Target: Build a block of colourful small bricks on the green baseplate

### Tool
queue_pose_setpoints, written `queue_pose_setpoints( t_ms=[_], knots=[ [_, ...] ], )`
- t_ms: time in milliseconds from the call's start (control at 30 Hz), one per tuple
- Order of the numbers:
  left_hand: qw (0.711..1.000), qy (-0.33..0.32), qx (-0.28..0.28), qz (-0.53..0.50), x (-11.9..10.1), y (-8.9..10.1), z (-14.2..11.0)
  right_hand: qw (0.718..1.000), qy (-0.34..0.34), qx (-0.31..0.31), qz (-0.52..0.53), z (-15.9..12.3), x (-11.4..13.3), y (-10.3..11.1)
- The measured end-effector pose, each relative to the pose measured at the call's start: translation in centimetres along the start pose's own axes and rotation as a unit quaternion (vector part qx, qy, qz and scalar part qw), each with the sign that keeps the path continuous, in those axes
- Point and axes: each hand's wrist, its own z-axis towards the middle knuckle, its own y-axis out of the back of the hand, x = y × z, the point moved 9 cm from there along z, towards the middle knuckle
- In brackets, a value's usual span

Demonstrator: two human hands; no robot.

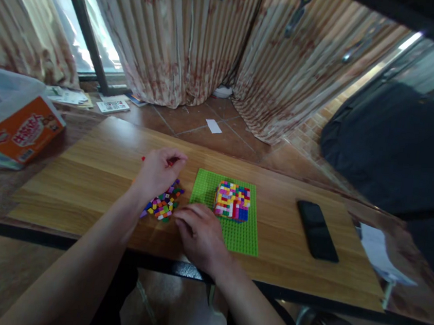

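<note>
My left hand point(161, 171) is curled over the far side of a pile of small loose toy bricks point(164, 206) in mixed colours. Red bits show between its thumb and fingers; whether they are gripped or lie beneath is not clear. At the near right edge of the pile, my right hand point(201, 229) has its fingers bent together, and anything in them is hidden. Its knuckles cover part of a green studded baseplate point(242, 241). On that baseplate stands a multicoloured block of stacked bricks point(232, 200), just beyond my right hand.
The wooden tabletop point(277, 215) has a black phone point(317, 230) on its right part. To the left stands a translucent plastic bin point(3, 109) with an orange label. White papers point(382, 252) lie off the right end. Curtains point(187, 35) hang behind.
</note>
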Motion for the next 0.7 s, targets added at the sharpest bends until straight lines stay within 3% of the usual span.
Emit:
queue_pose_setpoints(
  t_ms=[200,467,700],
  knots=[
    [1.000,-0.010,0.007,0.008,-0.3,-0.1,-0.1,0.997,-0.015,0.044,-0.060,0.2,-0.1,-2.7],
    [1.000,-0.015,0.006,0.017,-0.5,-0.1,-0.2,0.984,-0.027,0.073,-0.161,0.8,0.2,-4.6],
    [1.000,-0.019,0.010,0.018,-0.5,-0.2,-0.1,0.990,0.015,0.029,-0.137,0.6,0.3,-4.5]
  ],
)
